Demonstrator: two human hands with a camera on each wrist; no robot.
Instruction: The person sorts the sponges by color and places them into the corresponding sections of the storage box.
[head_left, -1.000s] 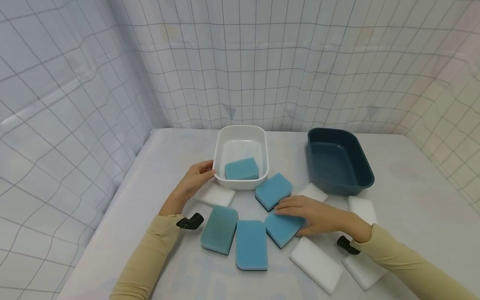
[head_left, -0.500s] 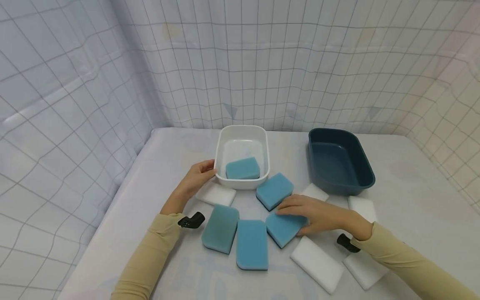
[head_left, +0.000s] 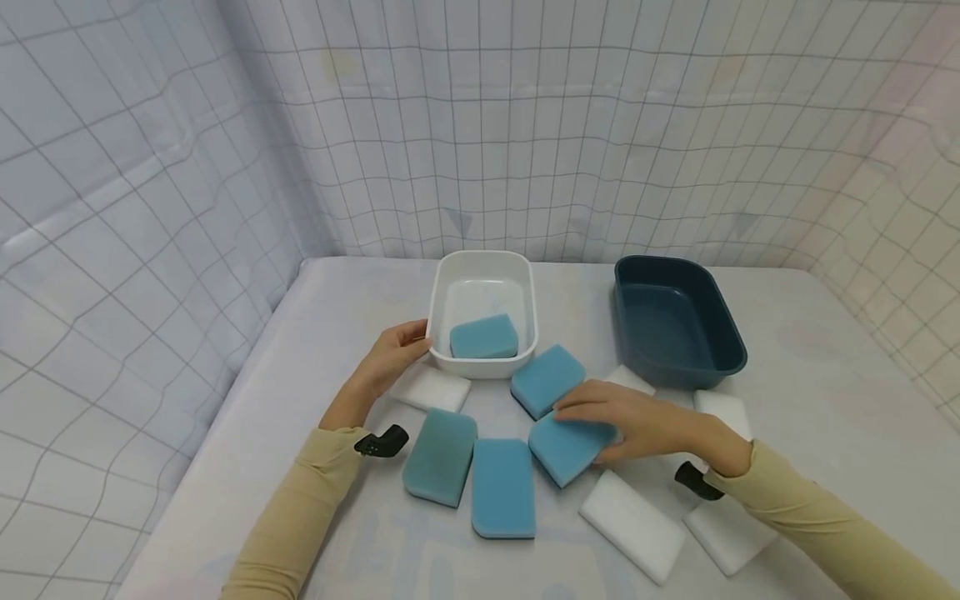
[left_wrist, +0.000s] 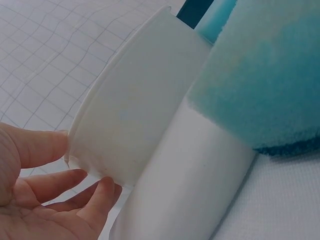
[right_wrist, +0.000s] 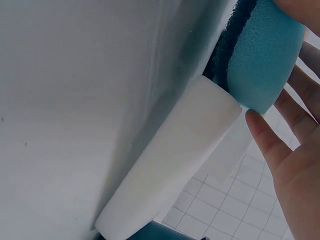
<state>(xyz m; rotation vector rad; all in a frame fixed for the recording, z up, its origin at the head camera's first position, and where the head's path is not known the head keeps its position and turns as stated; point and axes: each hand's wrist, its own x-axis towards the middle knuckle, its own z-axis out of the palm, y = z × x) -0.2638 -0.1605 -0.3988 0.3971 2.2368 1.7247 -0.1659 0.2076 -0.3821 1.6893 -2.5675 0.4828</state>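
Note:
In the head view my left hand (head_left: 392, 358) holds the near left side of a white plastic tub (head_left: 480, 369). The left wrist view shows the thumb and fingers at the tub's rim (left_wrist: 75, 125). A blue sponge (head_left: 483, 337) lies inside the tub, at its near end. My right hand (head_left: 637, 419) grips another blue sponge (head_left: 564, 450) between thumb and fingers, its near edge tipped a little off the table. Seen from the right wrist, this held sponge (right_wrist: 265, 55) has a dark scouring layer. Beyond it, a further blue sponge (head_left: 547, 379) lies close to the fingertips.
Two more blue sponges, one greener (head_left: 441, 457) and one bright (head_left: 503, 488), lie in front. Several white sponges are scattered about, including one (head_left: 632, 525) near the right hand and one (head_left: 431, 388) beside the tub. A dark blue tub (head_left: 675, 333) stands back right.
My right hand has raised the blue sponge slightly, shifting it a little away from the near side. The left hand stays at the white tub.

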